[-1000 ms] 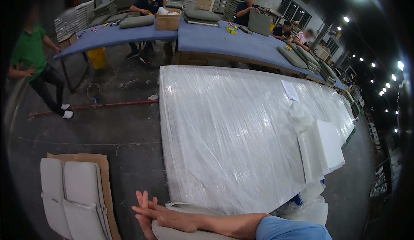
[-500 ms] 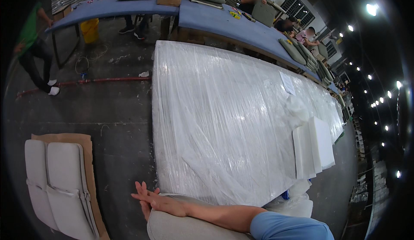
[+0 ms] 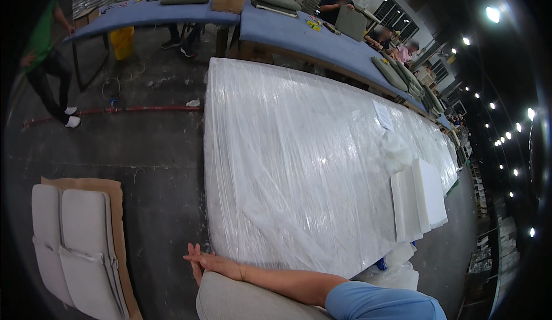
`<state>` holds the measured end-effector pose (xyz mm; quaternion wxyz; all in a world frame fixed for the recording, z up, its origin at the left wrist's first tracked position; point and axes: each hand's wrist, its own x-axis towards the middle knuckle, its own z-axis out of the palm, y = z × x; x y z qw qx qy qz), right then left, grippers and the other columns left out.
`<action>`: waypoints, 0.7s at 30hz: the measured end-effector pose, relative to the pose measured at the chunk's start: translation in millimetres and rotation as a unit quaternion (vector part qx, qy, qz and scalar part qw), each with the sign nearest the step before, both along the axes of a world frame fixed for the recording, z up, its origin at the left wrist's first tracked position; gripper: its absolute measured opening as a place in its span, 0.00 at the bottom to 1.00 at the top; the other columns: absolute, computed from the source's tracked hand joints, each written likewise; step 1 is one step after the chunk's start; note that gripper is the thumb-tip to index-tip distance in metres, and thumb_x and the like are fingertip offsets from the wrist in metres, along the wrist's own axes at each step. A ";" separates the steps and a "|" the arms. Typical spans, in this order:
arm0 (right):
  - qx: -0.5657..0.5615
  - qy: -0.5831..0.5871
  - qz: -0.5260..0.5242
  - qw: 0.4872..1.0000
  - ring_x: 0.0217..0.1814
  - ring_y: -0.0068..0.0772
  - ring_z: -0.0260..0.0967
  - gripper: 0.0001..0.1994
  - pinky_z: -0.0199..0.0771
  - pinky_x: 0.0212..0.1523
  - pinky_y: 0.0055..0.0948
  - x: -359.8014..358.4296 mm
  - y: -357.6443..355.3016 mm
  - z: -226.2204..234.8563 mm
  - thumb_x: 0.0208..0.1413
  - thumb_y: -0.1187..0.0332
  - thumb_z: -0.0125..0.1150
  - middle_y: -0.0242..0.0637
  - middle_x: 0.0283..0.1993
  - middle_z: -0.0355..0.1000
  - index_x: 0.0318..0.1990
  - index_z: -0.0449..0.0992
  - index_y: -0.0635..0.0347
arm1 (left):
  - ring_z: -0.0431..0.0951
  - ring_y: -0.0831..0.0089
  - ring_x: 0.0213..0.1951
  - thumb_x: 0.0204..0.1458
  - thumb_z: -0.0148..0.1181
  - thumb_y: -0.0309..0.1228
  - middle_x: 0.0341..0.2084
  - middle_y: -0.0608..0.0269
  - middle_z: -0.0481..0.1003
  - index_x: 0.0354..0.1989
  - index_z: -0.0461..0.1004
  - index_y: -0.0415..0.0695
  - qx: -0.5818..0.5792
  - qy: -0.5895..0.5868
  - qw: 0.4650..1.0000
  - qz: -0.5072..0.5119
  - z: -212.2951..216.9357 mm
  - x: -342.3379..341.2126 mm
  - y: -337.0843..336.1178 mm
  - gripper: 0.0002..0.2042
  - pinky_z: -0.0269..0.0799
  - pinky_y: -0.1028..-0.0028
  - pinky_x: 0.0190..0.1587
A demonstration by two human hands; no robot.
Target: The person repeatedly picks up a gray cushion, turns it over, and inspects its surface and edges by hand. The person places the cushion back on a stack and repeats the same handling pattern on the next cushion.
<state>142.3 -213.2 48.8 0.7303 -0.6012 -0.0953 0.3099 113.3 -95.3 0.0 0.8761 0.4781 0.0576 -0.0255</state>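
A light grey cushion (image 3: 247, 298) with a rounded edge rises from the lower edge, close against me. My right hand (image 3: 221, 266) lies flat along its far edge, forearm draped over the top, fingers stretched to the left. Just beyond the cushion's left corner, my left hand (image 3: 196, 268) shows only in part, its straight fingers pointing up and crossing the right fingers. The rest of the left hand and its arm are hidden behind the cushion. A blue sleeve covers my right upper arm.
Ahead stands a large plastic-wrapped stack (image 3: 287, 165), with white foam sheets (image 3: 428, 196) on its right. Grey cushions (image 3: 86, 222) lie on brown cardboard at the left. A red pipe (image 3: 141, 108) crosses the floor. People work around the blue tables (image 3: 299, 35); one stands far left.
My hands have shifted slightly right along the cushion's far edge. The right fingers lie closer together, and the left fingers now point straighter up.
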 end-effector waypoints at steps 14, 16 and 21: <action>0.193 0.154 -0.056 0.967 0.69 0.18 0.62 0.34 0.62 0.66 0.25 -10.6 -6.7 -22.4 0.71 0.48 0.55 0.19 0.69 0.67 0.76 0.60 0.58 | 0.65 0.66 0.68 0.73 0.43 0.47 0.74 0.49 0.56 0.79 0.49 0.40 -0.017 0.034 0.999 -0.008 -11.5 -10.9 -13.5 0.32 0.65 0.63 0.67; 0.178 0.144 -0.117 0.966 0.68 0.24 0.63 0.35 0.61 0.68 0.31 -6.5 5.5 7.7 0.70 0.45 0.56 0.27 0.67 0.68 0.75 0.62 0.59 | 0.66 0.65 0.68 0.73 0.44 0.46 0.74 0.48 0.57 0.78 0.50 0.40 -0.016 0.060 0.998 0.001 -16.1 -11.4 0.6 0.32 0.65 0.63 0.67; 0.094 0.044 -0.090 0.991 0.66 0.39 0.69 0.39 0.64 0.68 0.43 -0.4 -22.7 67.9 0.69 0.36 0.49 0.45 0.63 0.74 0.69 0.69 0.64 | 0.70 0.63 0.65 0.74 0.42 0.44 0.69 0.46 0.65 0.77 0.50 0.35 0.099 0.093 0.984 0.118 109.9 -20.4 10.2 0.32 0.64 0.63 0.67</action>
